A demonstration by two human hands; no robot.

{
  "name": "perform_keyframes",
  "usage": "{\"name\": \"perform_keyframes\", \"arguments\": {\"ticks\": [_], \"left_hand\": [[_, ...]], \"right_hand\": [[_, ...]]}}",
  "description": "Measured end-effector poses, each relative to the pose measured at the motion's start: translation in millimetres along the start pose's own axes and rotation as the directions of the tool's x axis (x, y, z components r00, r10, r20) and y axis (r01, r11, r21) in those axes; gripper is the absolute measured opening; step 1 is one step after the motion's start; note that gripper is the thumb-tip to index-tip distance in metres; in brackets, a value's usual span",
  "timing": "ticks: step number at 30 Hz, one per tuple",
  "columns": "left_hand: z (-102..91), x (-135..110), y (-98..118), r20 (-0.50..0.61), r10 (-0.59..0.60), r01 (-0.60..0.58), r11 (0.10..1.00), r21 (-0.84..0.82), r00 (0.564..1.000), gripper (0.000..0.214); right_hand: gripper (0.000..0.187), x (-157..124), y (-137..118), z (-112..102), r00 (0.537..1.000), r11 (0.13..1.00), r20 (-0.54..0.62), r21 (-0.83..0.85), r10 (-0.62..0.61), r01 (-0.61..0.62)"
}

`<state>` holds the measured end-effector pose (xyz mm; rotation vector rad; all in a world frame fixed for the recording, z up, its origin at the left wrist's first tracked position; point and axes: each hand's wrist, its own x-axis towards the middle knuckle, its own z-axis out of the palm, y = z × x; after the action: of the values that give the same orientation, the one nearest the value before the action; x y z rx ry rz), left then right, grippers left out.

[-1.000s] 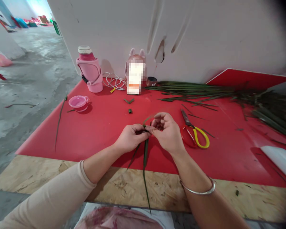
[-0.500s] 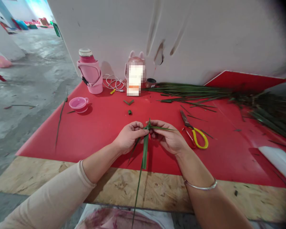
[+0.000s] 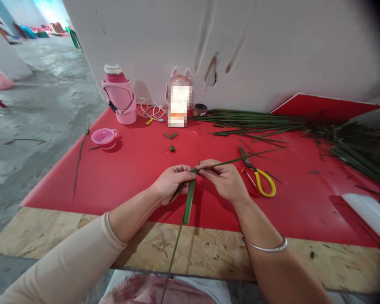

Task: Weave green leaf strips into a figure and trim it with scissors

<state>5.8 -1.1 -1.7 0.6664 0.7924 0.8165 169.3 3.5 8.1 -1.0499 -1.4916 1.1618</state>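
Observation:
Between my hands, above the red sheet, is a folded green leaf strip (image 3: 190, 198). Its wide end hangs down toward me, and a thin tail trails past the board's front edge. My left hand (image 3: 174, 181) is closed, pinching the knotted top of the folds between thumb and fingers. With the fingertips of my right hand (image 3: 221, 177) I grip a narrow leaf strip (image 3: 250, 157) close to the knot; its long end points to the far right, over the scissors (image 3: 259, 173). The finer folds are partly hidden by my fingers.
A pink cup (image 3: 104, 138) and a pink bottle (image 3: 120, 97) stand at the left. A phone (image 3: 180, 105) leans upright near a small dark pot (image 3: 200, 109). Long green leaves (image 3: 256, 120) lie along the back right. Two small leaf pieces (image 3: 172, 148) lie beyond my hands.
My right hand's fingers have shifted at the knot, and the narrow strip now reaches farther right and upward. The hanging wide end has swung slightly left, and my left hand has lowered a little.

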Motion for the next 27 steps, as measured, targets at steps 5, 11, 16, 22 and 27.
{"name": "perform_keyframes", "arguments": {"ticks": [5, 11, 16, 22, 27], "left_hand": [[5.6, -1, -3, -0.103, 0.152, -0.126, 0.967, 0.223, 0.983, 0.020], [2.3, 0, 2, -0.056, 0.164, -0.161, 0.986, 0.048, 0.985, 0.022], [-7.9, 4, 4, 0.047, -0.050, 0.059, 0.974, -0.220, 0.998, 0.013], [-3.3, -3, 0, 0.282, -0.013, 0.058, 0.987, -0.149, 0.959, 0.039], [6.3, -1, -10, 0.080, 0.122, -0.124, 0.992, 0.013, 0.989, 0.046]], "right_hand": [[0.010, 1, 4, 1, 0.992, 0.991, 0.021, 0.033, 0.125, -0.126], [0.048, 4, 1, 2, 0.958, 0.904, -0.100, 0.371, 0.268, -0.214], [0.054, 5, -5, -8, 0.938, 0.796, -0.124, 0.573, 0.323, -0.198], [0.053, 4, -2, -8, 0.971, 0.914, -0.093, 0.368, 0.221, -0.172], [0.046, 5, 5, 1, 0.960, 0.952, -0.219, 0.288, 0.175, -0.107]]}}
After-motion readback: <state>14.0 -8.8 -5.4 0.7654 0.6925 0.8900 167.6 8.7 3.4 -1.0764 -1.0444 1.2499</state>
